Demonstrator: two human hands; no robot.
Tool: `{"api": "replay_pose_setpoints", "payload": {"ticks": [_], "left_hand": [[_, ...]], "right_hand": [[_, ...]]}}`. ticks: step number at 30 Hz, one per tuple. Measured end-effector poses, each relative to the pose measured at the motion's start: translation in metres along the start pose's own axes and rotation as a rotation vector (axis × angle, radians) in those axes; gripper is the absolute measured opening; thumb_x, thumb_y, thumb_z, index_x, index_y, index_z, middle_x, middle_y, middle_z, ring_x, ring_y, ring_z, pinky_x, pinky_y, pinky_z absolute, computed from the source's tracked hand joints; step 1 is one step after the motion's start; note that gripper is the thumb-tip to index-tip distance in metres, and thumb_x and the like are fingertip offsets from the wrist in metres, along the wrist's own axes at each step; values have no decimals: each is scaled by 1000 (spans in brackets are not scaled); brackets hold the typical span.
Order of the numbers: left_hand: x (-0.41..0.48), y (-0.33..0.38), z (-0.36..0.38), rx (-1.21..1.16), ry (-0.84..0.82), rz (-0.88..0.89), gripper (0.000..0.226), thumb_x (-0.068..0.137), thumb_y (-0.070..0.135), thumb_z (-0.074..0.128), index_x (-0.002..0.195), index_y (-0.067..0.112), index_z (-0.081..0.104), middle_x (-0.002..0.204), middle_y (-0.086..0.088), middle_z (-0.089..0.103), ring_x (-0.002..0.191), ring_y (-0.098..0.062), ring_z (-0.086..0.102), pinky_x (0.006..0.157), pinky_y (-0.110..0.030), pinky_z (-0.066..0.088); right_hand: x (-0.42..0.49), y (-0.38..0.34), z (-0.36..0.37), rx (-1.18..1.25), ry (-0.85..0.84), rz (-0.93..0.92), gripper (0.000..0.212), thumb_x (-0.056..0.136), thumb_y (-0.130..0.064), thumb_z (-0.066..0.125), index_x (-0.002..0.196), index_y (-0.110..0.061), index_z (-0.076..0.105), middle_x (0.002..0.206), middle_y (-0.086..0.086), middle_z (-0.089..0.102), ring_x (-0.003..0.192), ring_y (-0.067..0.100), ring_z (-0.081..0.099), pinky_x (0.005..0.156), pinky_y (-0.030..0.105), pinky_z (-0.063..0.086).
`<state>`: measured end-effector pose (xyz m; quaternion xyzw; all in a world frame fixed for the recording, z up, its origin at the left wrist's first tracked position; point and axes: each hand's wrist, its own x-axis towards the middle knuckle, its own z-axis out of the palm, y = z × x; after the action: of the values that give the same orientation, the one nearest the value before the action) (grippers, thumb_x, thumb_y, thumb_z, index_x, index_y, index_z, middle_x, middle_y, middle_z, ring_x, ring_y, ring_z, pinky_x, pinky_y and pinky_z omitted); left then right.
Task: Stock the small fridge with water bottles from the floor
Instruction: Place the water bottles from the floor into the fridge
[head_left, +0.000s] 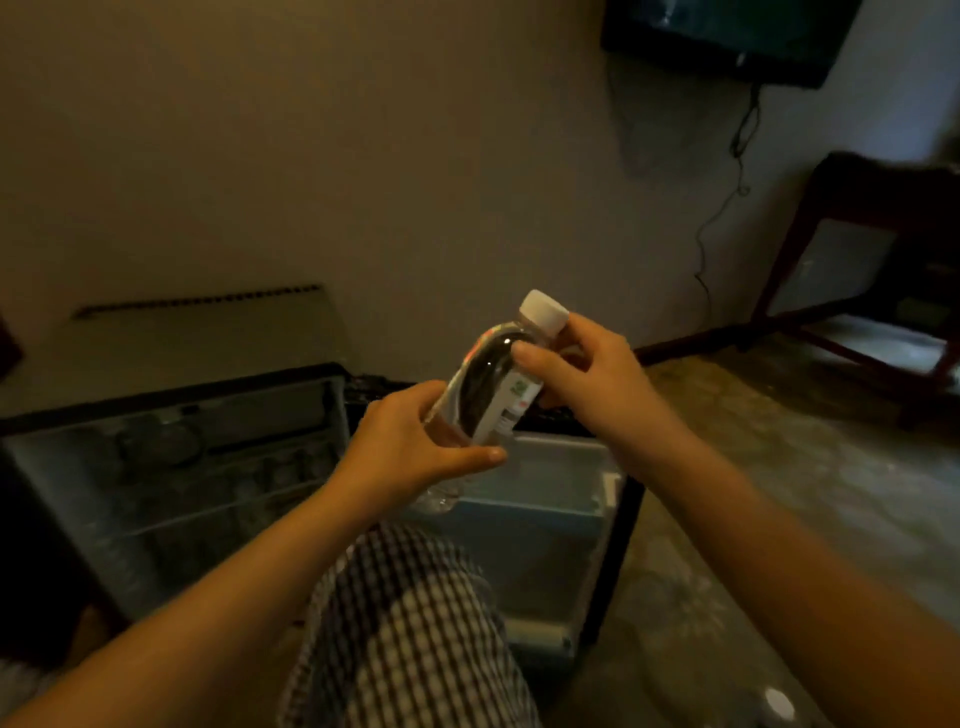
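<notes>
A clear water bottle (493, 384) with a white cap and a white label is held tilted in the air, cap up and to the right. My left hand (410, 447) grips its lower body and base. My right hand (587, 379) holds its upper part just below the cap. Both hands are above the small fridge (171, 467), which stands open at the left with dim wire shelves inside. Its open door (561, 499) swings out to the right under the bottle. Another bottle's white cap (779, 704) shows on the floor at the lower right.
My knee in checked cloth (410, 623) sits in front of the fridge door. A dark wooden table (872, 260) stands at the right by the wall. A wall screen (727, 36) with a hanging cable is above. Patterned floor (779, 467) lies at the right.
</notes>
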<state>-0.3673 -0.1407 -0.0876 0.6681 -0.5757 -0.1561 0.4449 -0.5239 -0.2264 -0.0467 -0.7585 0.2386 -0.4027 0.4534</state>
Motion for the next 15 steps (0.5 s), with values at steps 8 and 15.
{"api": "replay_pose_setpoints", "payload": {"ticks": [8,15], "left_hand": [[-12,-85,-85,24,151,-225,28,63,30,82,82,29,62,76,8,69,69,3,65,61,-13,50],[-22,-176,-124,-42,102,-399,35,67,24,80,97,26,61,88,9,68,84,-1,63,70,-15,47]], "right_hand": [[52,15,138,-6,-312,180,52,80,-32,69,124,-26,42,120,1,59,109,20,60,91,47,53],[85,57,243,-115,-425,209,77,74,-29,75,136,-15,29,131,4,52,120,22,52,96,44,50]]}}
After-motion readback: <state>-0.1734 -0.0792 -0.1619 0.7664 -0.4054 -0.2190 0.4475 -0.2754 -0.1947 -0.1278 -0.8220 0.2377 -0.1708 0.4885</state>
